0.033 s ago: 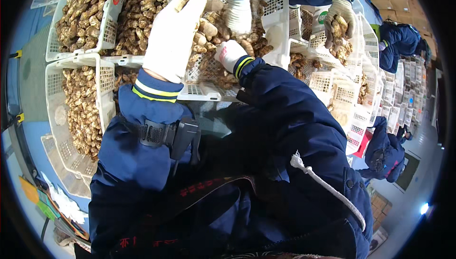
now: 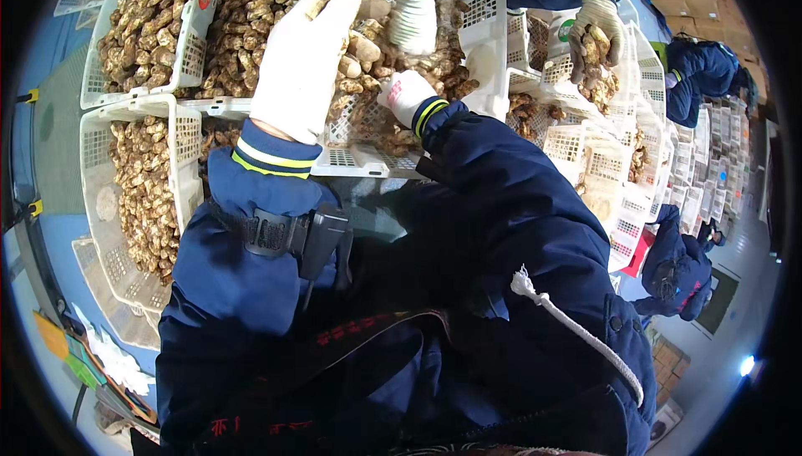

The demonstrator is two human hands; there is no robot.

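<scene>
In front of me stands a white slotted plastic crate (image 2: 484, 38) with lumpy brown-and-pale pieces (image 2: 451, 80) in it; their exact kind I cannot tell. My left hand (image 2: 296, 71), in a white glove, reaches over the crate's left side, its fingers stretched out beside some pale pieces (image 2: 361, 50). Also gloved, my right hand (image 2: 407, 95) is curled down at the pile in the middle. Its fingertips are hidden, so what they hold does not show. Another person's gloved hand (image 2: 413, 25) comes from the far side into the same crate.
More crates of brown pieces stand at the left, one crate (image 2: 185, 59) behind and one crate (image 2: 100, 197) nearer. At the right, a co-worker's gloved hand (image 2: 600, 25) grips a clump of pieces over white crates (image 2: 568, 142). Further right, a person (image 2: 677, 268) bends down.
The other person's hand in my crate has shifted very slightly left, and the crate a touch with it. My two hands stay almost in the same place.
</scene>
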